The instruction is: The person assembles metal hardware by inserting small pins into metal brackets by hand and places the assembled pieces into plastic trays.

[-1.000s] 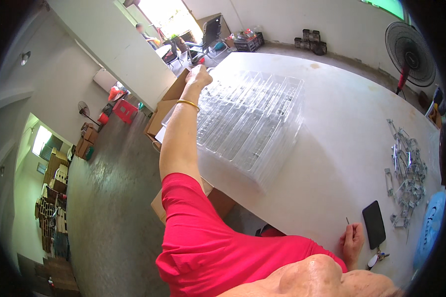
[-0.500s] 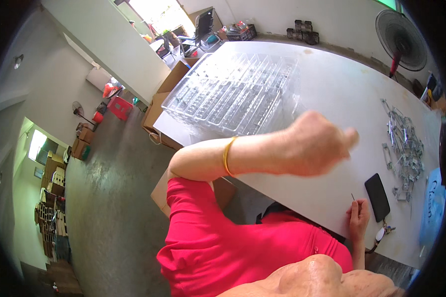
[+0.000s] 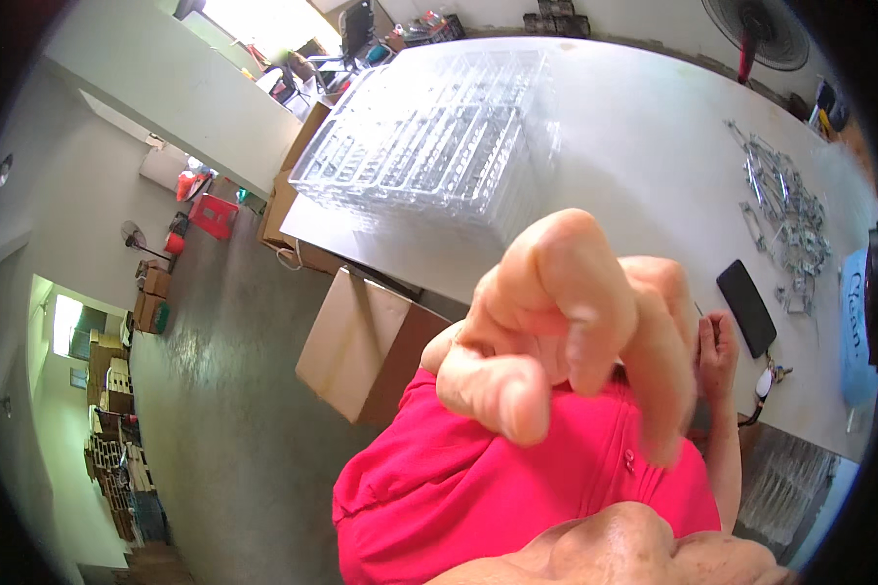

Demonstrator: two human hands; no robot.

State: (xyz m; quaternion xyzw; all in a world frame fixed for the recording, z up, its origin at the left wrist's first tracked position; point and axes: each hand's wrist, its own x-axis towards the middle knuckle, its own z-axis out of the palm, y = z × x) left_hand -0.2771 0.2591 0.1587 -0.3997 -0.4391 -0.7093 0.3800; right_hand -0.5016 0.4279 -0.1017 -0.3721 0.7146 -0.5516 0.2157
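My left hand is raised close to the camera, in front of my red shirt. Its fingers are bent but apart, and nothing shows between them. By the table's near edge, my right hand has its fingers pressed together on a thin metal pin, of which only a short end sticks out. Just right of that hand lies a black phone. Beyond the phone is a loose heap of small silvery metal brackets. A stack of clear plastic compartment trays with small metal parts stands at the table's far left.
Keys on a dark strap lie below the phone on the white table. A blue printed package sits at the right edge. Cardboard boxes stand on the floor left of the table. A fan is behind it.
My left hand has swung from over the table back toward my chest and the camera, and its fingers have opened. The view has shifted. My right hand keeps its hold by the phone.
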